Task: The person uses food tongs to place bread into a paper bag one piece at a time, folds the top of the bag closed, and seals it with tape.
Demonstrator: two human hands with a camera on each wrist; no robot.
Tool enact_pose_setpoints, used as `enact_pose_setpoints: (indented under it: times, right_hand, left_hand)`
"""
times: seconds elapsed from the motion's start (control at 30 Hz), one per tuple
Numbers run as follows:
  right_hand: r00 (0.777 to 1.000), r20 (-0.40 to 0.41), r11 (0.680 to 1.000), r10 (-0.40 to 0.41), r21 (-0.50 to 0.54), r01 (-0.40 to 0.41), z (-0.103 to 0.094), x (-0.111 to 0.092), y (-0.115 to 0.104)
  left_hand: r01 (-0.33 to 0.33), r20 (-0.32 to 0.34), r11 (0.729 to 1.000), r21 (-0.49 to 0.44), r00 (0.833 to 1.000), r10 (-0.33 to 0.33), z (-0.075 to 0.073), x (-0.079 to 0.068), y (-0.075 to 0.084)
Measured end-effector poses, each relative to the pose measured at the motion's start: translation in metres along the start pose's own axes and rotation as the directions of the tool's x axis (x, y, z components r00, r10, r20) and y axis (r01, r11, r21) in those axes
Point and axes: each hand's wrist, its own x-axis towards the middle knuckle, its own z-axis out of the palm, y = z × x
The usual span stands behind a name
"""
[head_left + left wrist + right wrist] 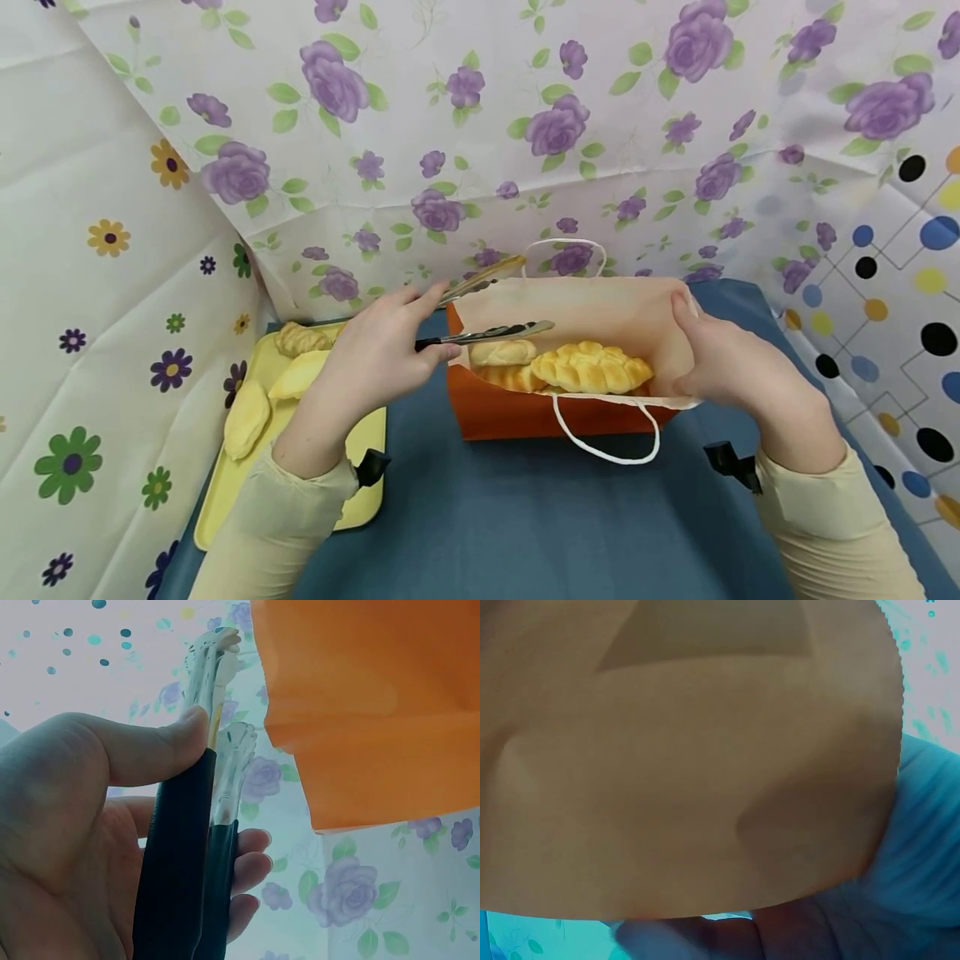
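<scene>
My left hand (378,346) grips a pair of tongs (176,855) by their black handles. The tongs' metal arms stand apart, their tips over the left part of an orange paper bag (555,423) with a pale inside. At the bag's right end, my right hand (738,362) holds its side by the rim; in the right wrist view the paper hides much of that hand. Inside the wide-mouthed bag lie a braided bread (591,368) and a paler bread roll (502,353), with more bread partly hidden beneath. No bread shows between the tongs' tips.
A yellow tray (365,475) on the left holds several breads, including a long smooth one (247,421) and a twisted one (302,339); my left arm covers part of it. White cord handles (611,457) hang off the bag. Flowered sheets wall in the blue tabletop (547,525).
</scene>
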Motion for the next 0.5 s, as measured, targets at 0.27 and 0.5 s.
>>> enact_pose_setpoints:
  times: [0.27,0.5]
  right_hand:
    - [1.0,0.011,1.0,0.015,0.019,-0.015,0.0,0.003,-0.001]
    - [1.0,-0.005,1.0,0.003,0.024,-0.003,0.001,0.001,0.001]
  left_hand:
    - [-0.034,-0.102,0.997,-0.065,0.994,0.027,-0.006,-0.011,-0.009]
    - [-0.028,-0.207,0.995,-0.097,0.978,0.007,-0.013,-0.024,-0.026]
